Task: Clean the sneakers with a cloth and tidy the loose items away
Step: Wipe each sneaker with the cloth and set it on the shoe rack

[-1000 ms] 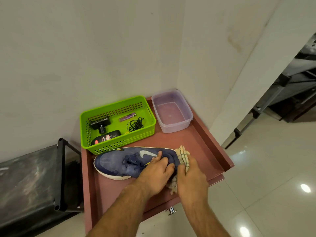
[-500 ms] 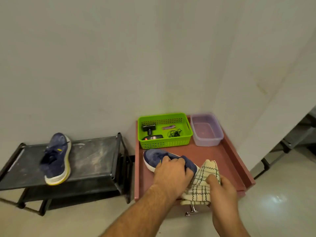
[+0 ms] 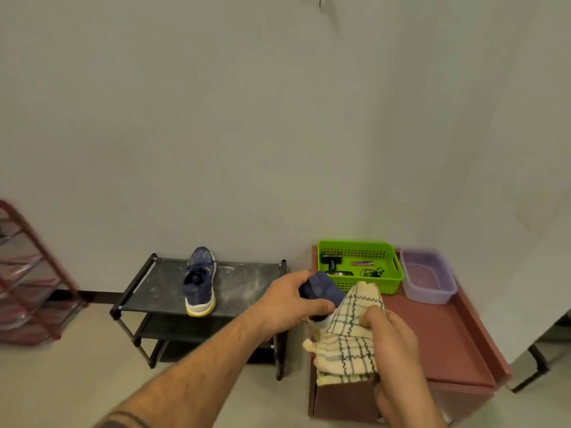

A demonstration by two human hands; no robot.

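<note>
Left hand grips 1 sneaker above the surface; right hand clutches the cloth; wiping likely done; next, shelve it on the rack.

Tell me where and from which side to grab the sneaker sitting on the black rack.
Grip the sneaker at its heel collar, coming from the front. It stands upright on the black rack, heel and yellow-edged sole toward the person, toe to the wall, opening upward. That probably gives fingers a firm hold.
</note>
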